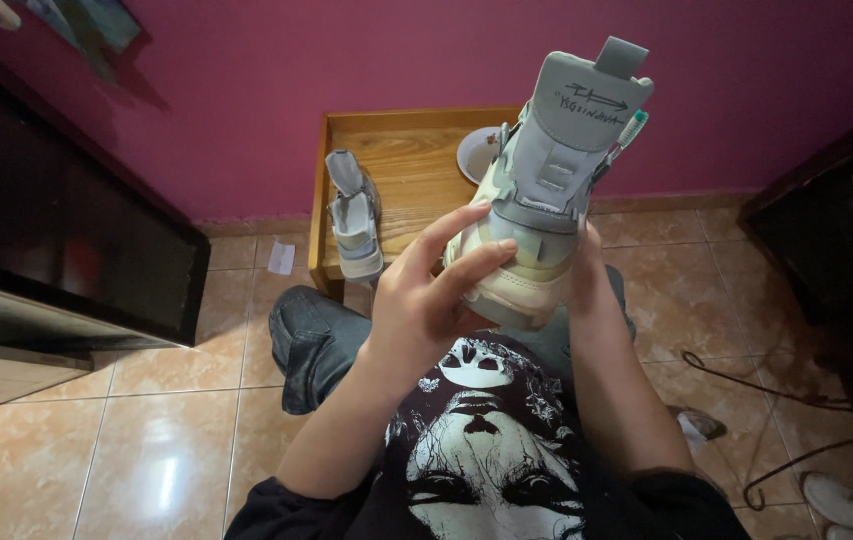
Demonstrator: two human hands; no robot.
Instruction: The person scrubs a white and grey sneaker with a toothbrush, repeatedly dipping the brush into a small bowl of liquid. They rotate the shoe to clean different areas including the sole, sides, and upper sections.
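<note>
- I hold the shoe (547, 190) up before my chest, heel toward me.
- My left hand (427, 300) grips the sole's side; my right hand (587, 275) wraps the far side, mostly hidden.
- Probably light: padded grey upper, stiff rubbery sole; the sole is the firmest hold.
- Its mate (352, 215) stands on the wooden bench (417, 170), near a bowl (479, 152).

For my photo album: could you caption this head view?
Both hands, left and right, hold up a grey sneaker; its mate sits on a wooden table.
</note>
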